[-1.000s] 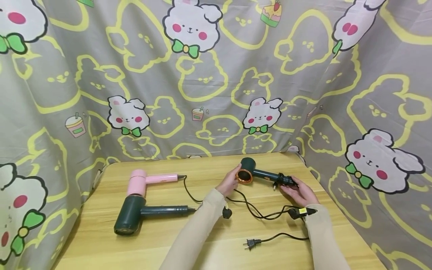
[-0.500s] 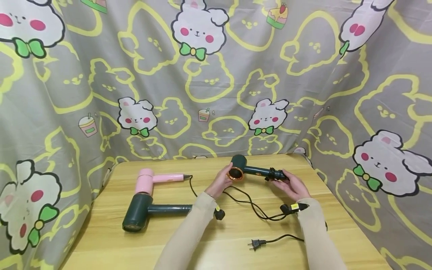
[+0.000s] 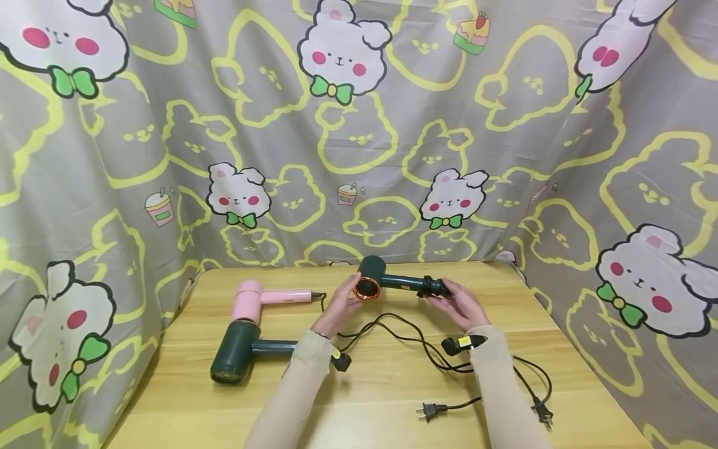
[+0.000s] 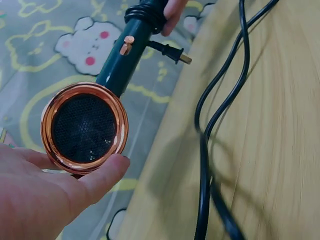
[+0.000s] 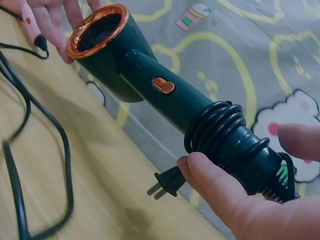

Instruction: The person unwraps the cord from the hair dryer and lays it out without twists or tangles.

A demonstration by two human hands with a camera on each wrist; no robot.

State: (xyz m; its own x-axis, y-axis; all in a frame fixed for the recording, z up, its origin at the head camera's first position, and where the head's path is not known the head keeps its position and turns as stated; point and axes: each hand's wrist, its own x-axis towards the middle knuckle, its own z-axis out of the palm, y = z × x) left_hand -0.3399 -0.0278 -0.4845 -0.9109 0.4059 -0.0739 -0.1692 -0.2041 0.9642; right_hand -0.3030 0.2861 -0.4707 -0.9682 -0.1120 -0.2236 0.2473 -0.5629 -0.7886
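Both hands hold a dark green hair dryer (image 3: 398, 282) close over the far part of the table. My left hand (image 3: 338, 307) grips its head at the copper-coloured rim (image 4: 122, 132), thumb and fingers on either side. My right hand (image 3: 461, 307) holds the end of the handle, which points right. Black cord (image 5: 215, 127) is wound in several turns round that handle, and its two-pin plug (image 5: 169, 183) sticks out below. A copper switch (image 5: 164, 85) shows on the handle.
Left on the table lie a pink hair dryer (image 3: 248, 302) and another dark green hair dryer (image 3: 232, 352), its handle partly behind the left sleeve. Loose black cords (image 3: 415, 340) cross the middle. Two plugs lie nearer, one plug (image 3: 432, 411) and another plug (image 3: 543, 413). Patterned curtains (image 3: 381, 143) enclose the table.
The held hair dryer and both hands have moved left across the table's far part, toward the other two dryers. A plug by the right sleeve has come into view. The head view has shifted slightly.
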